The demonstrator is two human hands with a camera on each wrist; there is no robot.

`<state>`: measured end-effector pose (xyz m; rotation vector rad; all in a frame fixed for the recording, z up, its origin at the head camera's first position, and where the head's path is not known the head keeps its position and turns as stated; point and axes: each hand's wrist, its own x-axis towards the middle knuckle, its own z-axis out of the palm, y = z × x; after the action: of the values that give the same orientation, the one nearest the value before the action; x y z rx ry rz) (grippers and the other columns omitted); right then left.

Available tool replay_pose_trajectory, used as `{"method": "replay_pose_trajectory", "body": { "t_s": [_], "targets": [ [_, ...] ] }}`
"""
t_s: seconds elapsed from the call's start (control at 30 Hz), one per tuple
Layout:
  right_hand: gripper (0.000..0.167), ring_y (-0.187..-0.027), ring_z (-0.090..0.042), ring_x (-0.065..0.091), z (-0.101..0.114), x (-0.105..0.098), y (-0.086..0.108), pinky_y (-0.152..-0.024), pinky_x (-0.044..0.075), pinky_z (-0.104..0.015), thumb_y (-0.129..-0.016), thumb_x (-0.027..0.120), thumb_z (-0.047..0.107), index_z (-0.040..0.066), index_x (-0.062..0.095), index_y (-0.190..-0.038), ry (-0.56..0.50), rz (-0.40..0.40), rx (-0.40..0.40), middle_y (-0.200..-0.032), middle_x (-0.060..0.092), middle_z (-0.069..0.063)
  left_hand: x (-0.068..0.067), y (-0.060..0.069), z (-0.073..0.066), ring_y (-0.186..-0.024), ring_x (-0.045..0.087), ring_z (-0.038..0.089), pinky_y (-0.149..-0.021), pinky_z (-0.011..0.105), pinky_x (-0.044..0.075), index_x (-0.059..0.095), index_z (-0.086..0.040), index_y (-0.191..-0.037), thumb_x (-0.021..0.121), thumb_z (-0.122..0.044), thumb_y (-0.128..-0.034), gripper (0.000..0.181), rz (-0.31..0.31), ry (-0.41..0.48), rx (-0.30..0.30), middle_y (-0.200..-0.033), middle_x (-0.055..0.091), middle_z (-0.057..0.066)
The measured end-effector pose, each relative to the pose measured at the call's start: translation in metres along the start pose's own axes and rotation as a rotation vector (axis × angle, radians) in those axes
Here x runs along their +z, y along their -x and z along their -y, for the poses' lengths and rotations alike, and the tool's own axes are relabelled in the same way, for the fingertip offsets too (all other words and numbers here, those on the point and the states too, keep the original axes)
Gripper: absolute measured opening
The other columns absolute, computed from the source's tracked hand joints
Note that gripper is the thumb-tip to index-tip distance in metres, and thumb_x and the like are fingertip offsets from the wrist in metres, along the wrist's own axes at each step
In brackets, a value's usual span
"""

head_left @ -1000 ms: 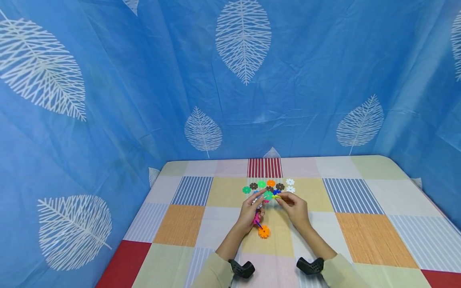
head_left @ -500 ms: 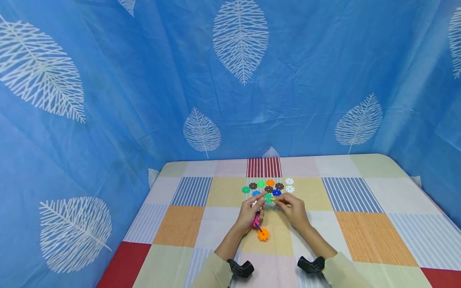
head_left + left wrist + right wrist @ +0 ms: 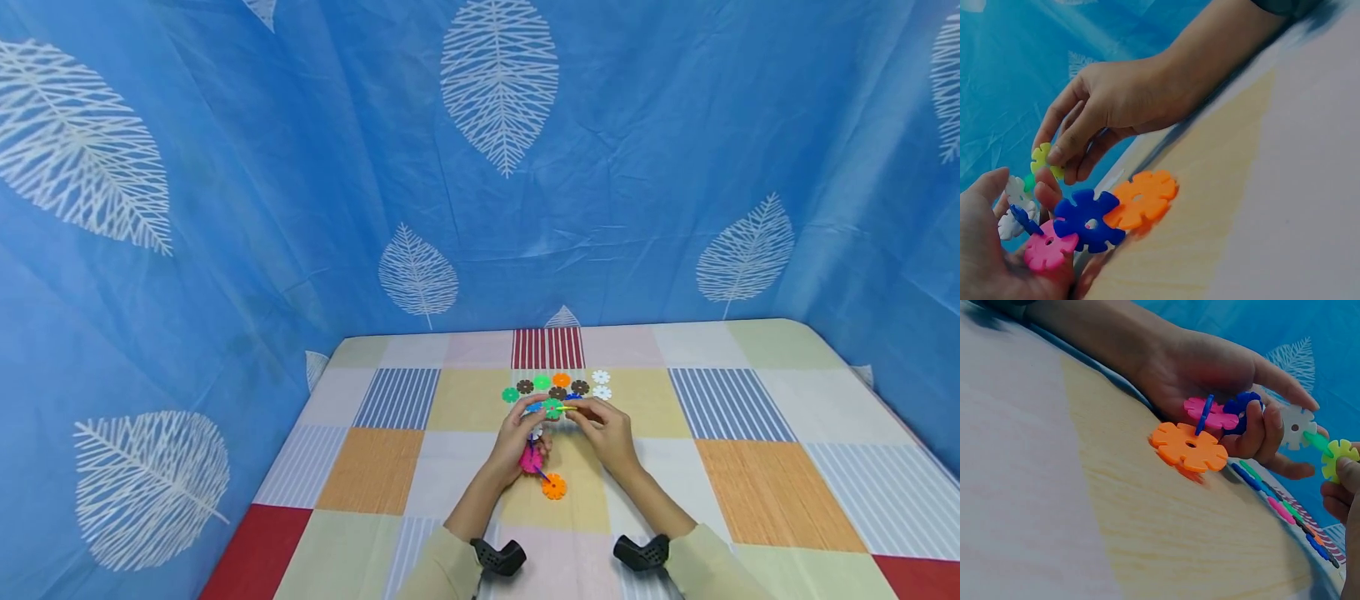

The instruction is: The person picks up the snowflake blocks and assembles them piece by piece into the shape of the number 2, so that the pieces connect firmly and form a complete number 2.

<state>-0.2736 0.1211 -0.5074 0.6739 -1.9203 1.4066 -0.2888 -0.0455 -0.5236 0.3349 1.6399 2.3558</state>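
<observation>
My left hand holds a chain of notched discs, its fingers curled round it. The chain has an orange disc at its lower end, then a blue disc, a pink disc, another blue disc and a white disc. A green disc is at the upper end. My right hand pinches a yellow disc between thumb and fingers, and in the right wrist view it meets the green disc's edge.
Beyond the hands, loose discs lie flat on the patchwork cloth: a green one, an orange one, a white one and several others. A blue curtain with white leaves stands behind the table.
The green disc and both hands have shifted slightly left. The pink disc has turned to show more of its face, and the orange disc hangs a little further right.
</observation>
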Motion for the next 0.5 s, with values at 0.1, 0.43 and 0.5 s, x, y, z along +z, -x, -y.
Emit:
{"method": "replay_pose_trajectory", "body": {
  "t_s": [0.1, 0.43, 0.5],
  "targets": [
    [0.022, -0.072, -0.035, 0.064, 0.001, 0.001, -0.001, -0.068, 0.053, -0.023, -0.073, 0.066, -0.018, -0.010, 0.065, -0.094, -0.019, 0.020, 0.011, -0.088, 0.066, -0.022, -0.003, 0.000, -0.002, -0.047, 0.052, 0.009, -0.044, 0.019, 0.045, 0.041, -0.001, -0.132, 0.050, -0.021, -0.0957, 0.042, -0.001, 0.017, -0.007, -0.079, 0.058, 0.010],
    [0.021, -0.077, -0.028, 0.065, 0.001, 0.008, -0.005, -0.070, 0.053, -0.022, -0.078, 0.066, -0.011, -0.008, 0.066, -0.099, -0.001, 0.111, 0.055, -0.093, 0.067, -0.019, -0.026, 0.001, -0.011, -0.049, 0.045, 0.006, -0.042, 0.015, 0.038, 0.047, -0.009, -0.134, 0.046, -0.022, -0.0975, 0.039, -0.048, -0.029, 0.008, -0.125, 0.047, 0.010],
    [0.023, -0.075, -0.023, 0.064, -0.010, 0.011, -0.004, -0.068, 0.053, -0.022, -0.079, 0.068, -0.004, -0.005, 0.067, -0.102, 0.046, 0.122, 0.101, -0.092, 0.067, -0.016, -0.028, 0.001, -0.011, -0.049, 0.045, 0.006, -0.042, 0.015, 0.039, 0.051, -0.008, -0.132, 0.046, -0.021, -0.0974, 0.037, -0.078, -0.045, 0.014, -0.133, 0.043, 0.011]
  ]
}}
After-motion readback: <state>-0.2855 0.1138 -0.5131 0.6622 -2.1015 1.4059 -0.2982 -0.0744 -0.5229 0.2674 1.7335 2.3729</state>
